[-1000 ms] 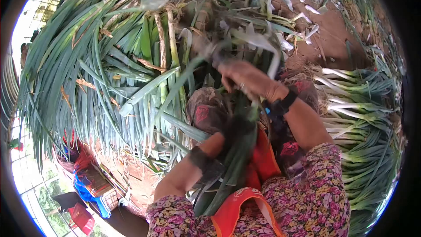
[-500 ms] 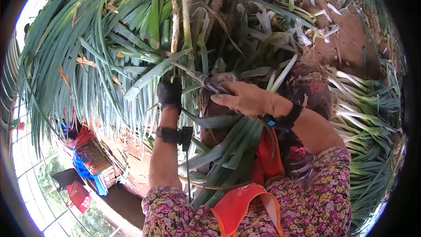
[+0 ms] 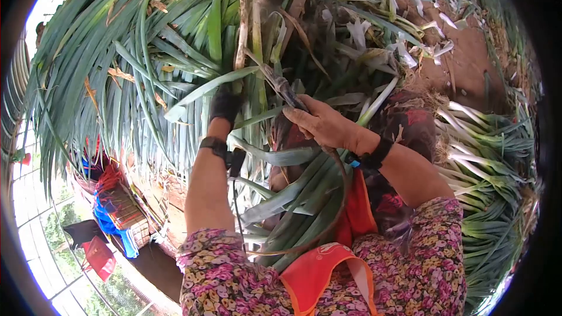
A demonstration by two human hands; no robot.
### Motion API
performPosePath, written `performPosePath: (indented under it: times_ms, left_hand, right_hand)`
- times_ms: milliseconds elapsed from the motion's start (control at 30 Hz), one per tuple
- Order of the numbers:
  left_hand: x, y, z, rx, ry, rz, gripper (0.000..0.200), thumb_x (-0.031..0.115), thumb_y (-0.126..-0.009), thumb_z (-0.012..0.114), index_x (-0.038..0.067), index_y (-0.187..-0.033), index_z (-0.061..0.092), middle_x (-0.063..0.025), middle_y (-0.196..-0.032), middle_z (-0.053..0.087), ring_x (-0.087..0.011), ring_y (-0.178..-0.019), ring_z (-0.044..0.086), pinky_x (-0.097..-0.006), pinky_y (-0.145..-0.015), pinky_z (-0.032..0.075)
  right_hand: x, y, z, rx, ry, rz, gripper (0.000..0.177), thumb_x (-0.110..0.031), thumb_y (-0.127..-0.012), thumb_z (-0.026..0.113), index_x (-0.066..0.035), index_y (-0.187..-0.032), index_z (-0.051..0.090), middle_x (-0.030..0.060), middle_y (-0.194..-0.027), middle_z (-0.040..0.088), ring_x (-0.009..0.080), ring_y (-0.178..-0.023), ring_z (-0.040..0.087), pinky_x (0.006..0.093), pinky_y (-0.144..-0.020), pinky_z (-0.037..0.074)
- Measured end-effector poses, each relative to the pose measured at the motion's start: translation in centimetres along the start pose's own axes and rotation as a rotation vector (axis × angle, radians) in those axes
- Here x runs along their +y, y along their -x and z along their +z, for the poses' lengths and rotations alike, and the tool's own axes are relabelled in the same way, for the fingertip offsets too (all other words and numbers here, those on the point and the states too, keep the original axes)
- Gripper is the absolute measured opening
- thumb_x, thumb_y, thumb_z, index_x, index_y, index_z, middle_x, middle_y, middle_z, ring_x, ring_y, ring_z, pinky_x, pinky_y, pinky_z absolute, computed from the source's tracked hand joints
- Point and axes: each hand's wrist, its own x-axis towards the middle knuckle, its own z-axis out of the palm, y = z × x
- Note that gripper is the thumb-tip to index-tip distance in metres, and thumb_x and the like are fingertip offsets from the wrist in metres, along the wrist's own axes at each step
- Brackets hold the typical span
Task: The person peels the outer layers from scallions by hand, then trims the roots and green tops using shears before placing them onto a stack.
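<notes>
My left hand point(image 3: 224, 105), in a dark glove with a wrist strap, reaches up into a big heap of long green onions point(image 3: 129, 64); its fingers are curled among the leaves and stalks. My right hand point(image 3: 322, 126) is bare, with a black wristband. It grips a thin dark blade-like thing point(image 3: 281, 86) that points up-left toward the stalks; I cannot tell whether it is a knife. A bundle of green leaves point(image 3: 304, 193) lies across my lap below both hands.
A stack of trimmed onions with white stalks point(image 3: 474, 140) lies at the right. Bare brown soil with scattered peelings point(image 3: 462, 52) shows at the upper right. Red and blue cloth and a woven basket point(image 3: 117, 210) sit at the lower left.
My left hand has come off the lap bundle and risen into the heap. My right hand has dropped lower and nearer, still holding the thin dark thing.
</notes>
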Motion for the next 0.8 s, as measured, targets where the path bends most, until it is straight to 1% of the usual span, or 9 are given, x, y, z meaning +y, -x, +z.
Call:
performPosePath:
  times_ms: [67,133,233,333,367,467,600,733,800]
  left_hand:
    - [3.3,2.2,-3.7,0.079,-0.028,-0.052,0.036,0.035,-0.080,0.054,0.007,-0.103,0.058,-0.0245,-0.095,0.062,-0.0407,-0.097,0.058,-0.0485,-0.081,0.046]
    - [0.4,2.9,-5.3,0.228,-0.122,0.131,0.033,0.035,-0.079,0.055,0.007,-0.097,0.059,-0.0229,-0.090,0.063,-0.0399,-0.090,0.059,-0.0497,-0.076,0.046]
    - [0.7,4.4,-8.7,0.390,-0.006,0.055,0.033,0.035,-0.077,0.057,0.007,-0.094,0.059,-0.0227,-0.087,0.063,-0.0415,-0.084,0.059,-0.0501,-0.073,0.046]
    - [-0.5,2.5,-9.5,0.296,0.228,-0.001,0.033,0.034,-0.076,0.059,0.006,-0.094,0.059,-0.0214,-0.087,0.063,-0.0423,-0.083,0.058,-0.0493,-0.072,0.045]
    - [-1.0,2.0,-8.9,0.369,0.257,0.125,0.033,0.032,-0.077,0.059,0.006,-0.098,0.059,-0.0207,-0.089,0.064,-0.0423,-0.086,0.058,-0.0476,-0.072,0.046]
    - [-0.8,0.5,-7.2,0.247,0.526,-0.043,0.034,0.029,-0.081,0.055,0.003,-0.104,0.055,-0.0260,-0.097,0.061,-0.0431,-0.093,0.057,-0.0471,-0.076,0.045]
    - [-1.4,-0.8,-5.8,0.244,0.476,-0.175,0.036,0.026,-0.083,0.052,0.004,-0.111,0.053,-0.0243,-0.100,0.061,-0.0441,-0.094,0.057,-0.0465,-0.077,0.045]
    - [0.0,1.4,-7.2,0.075,0.880,-0.173,0.047,0.016,-0.080,0.057,0.010,-0.125,0.047,-0.0178,-0.103,0.063,-0.0361,-0.093,0.061,-0.0427,-0.077,0.047]
    - [-0.3,1.4,-7.2,0.123,0.747,-0.222,0.052,0.013,-0.078,0.058,0.011,-0.129,0.044,-0.0166,-0.106,0.063,-0.0324,-0.097,0.061,-0.0399,-0.081,0.046]
  right_hand:
    - [-0.4,0.6,-0.2,-0.002,-0.106,-0.032,0.049,-0.045,-0.090,0.050,-0.002,-0.113,0.051,0.0096,-0.085,0.056,0.0177,-0.074,0.054,0.0311,-0.066,0.043]
    - [-0.9,1.3,0.2,0.000,-0.215,-0.102,0.048,-0.043,-0.090,0.052,-0.002,-0.115,0.050,0.0064,-0.083,0.054,0.0132,-0.072,0.052,0.0285,-0.063,0.042]
    - [-1.8,2.3,0.5,-0.031,-0.281,-0.187,0.046,-0.038,-0.092,0.051,-0.003,-0.121,0.045,0.0026,-0.084,0.052,0.0098,-0.073,0.050,0.0259,-0.063,0.041]
    - [-1.3,2.9,1.5,-0.135,-0.172,-0.174,0.047,-0.036,-0.093,0.049,-0.002,-0.125,0.043,0.0065,-0.090,0.056,0.0139,-0.081,0.053,0.0289,-0.072,0.043]
    - [-1.1,3.1,2.1,-0.138,-0.122,-0.277,0.052,-0.038,-0.093,0.048,0.000,-0.127,0.040,0.0137,-0.097,0.059,0.0219,-0.091,0.056,0.0330,-0.082,0.043]
    - [-1.9,3.7,2.7,-0.139,0.016,-0.192,0.057,-0.042,-0.092,0.048,0.001,-0.129,0.039,0.0209,-0.105,0.058,0.0298,-0.100,0.056,0.0354,-0.089,0.041]
    - [-2.2,3.3,2.9,-0.123,0.186,-0.189,0.060,-0.047,-0.091,0.045,0.001,-0.127,0.040,0.0239,-0.100,0.060,0.0355,-0.097,0.057,0.0380,-0.085,0.042]
    - [-1.6,2.4,3.7,-0.118,0.238,-0.231,0.060,-0.050,-0.090,0.044,0.001,-0.122,0.043,0.0248,-0.096,0.060,0.0383,-0.096,0.057,0.0403,-0.082,0.043]
    - [-1.6,2.0,3.9,-0.083,0.264,-0.243,0.060,-0.051,-0.090,0.044,0.001,-0.120,0.045,0.0250,-0.096,0.060,0.0391,-0.096,0.057,0.0412,-0.081,0.043]
